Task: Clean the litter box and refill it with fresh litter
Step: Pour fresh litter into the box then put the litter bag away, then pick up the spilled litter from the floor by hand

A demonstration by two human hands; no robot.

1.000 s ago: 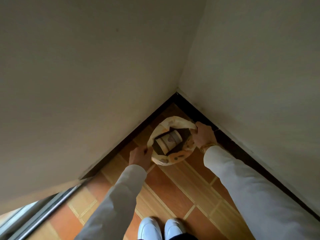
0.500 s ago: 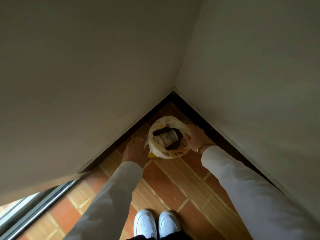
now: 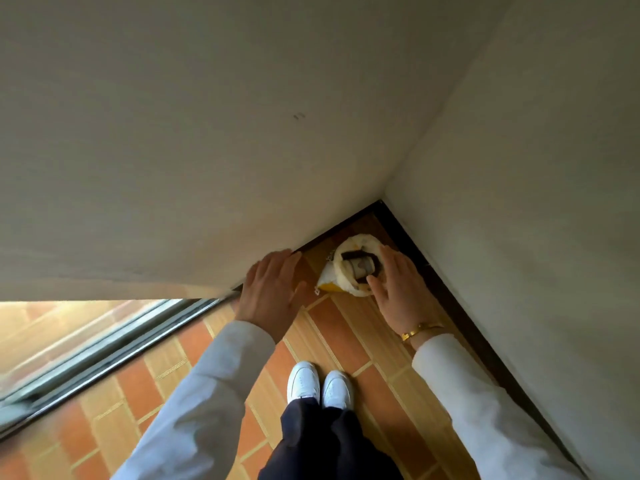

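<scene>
**Corner inspection: litter bag standing in the wall angle, both hands off it**

Tiled floor (image 3: 173, 382), laid in orange and tan brick-pattern bands, runs into a corner formed by two plain off-white walls (image 3: 207, 133) with a dark skirting strip (image 3: 446, 292) at their foot. A sliding-door track (image 3: 104, 355) with bright daylight behind it lies out beyond the left hand, on its outer side.

Litter bag (image 3: 358, 268), pale with a yellow lower corner, stands upright on the floor in the wall angle, its top rolled down into a thick collar so the mouth stays open. A rolled or cylindrical item sits inside the mouth against a dark interior; what it is cannot be determined. Standing it in the corner probably lets the two walls brace it upright.

Right hand (image 3: 401, 289) hovers just on the near side of the bag, fingers straight and spread, thumb overlapping the collar in view; real contact cannot be confirmed. It grips nothing. A gold bracelet (image 3: 420, 330) sits at the wrist.

Left hand (image 3: 272, 289) is well apart from the bag, on its left, fingers extended and together, palm down, holding nothing.

White shoes (image 3: 318, 384) stand behind both hands.

No litter box is in view. Judgement: the bag is parked here, and the refill step cannot be confirmed as done.
</scene>
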